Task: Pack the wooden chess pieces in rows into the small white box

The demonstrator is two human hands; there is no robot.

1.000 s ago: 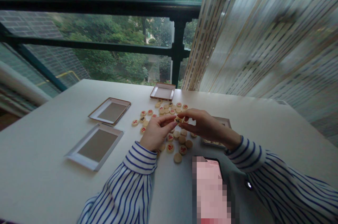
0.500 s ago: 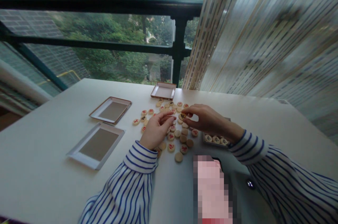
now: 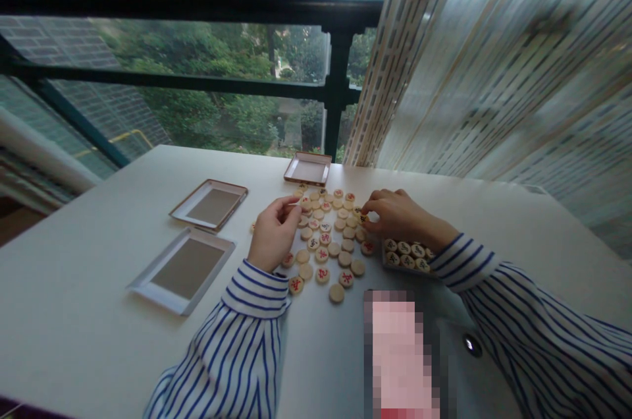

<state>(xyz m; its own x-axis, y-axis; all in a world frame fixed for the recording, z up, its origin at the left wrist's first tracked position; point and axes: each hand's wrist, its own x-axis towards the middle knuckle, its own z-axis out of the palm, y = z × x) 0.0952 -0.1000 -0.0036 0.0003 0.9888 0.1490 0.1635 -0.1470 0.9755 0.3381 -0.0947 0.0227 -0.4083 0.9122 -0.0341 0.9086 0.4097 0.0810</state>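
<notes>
Round wooden Chinese chess pieces [image 3: 322, 275], marked in red or black or showing a plain back, lie scattered over the middle of the white table. My right hand [image 3: 405, 216], at the right edge of the spread, pinches a black-marked Chinese chess piece [image 3: 363, 218] between thumb and fingers. Just below my right wrist sits a shallow box [image 3: 402, 269] holding several black-marked pieces in rows; my forearm hides part of it. My left hand [image 3: 273, 236] is over the left side of the pieces, thumb and fingertips drawn close together. Whatever they may hold is hidden.
Two shallow trays, a brown-rimmed one [image 3: 178, 213] and a white-rimmed one [image 3: 143, 292], rest on the left of the table [image 3: 89, 327]. Another brown-rimmed tray [image 3: 296, 180] stands at the back by the window. A blurred pink object [image 3: 399, 353] lies in front.
My left hand has shifted left, uncovering more pieces. My right hand has drawn right with the black-marked piece, toward the box, where more pieces now show.
</notes>
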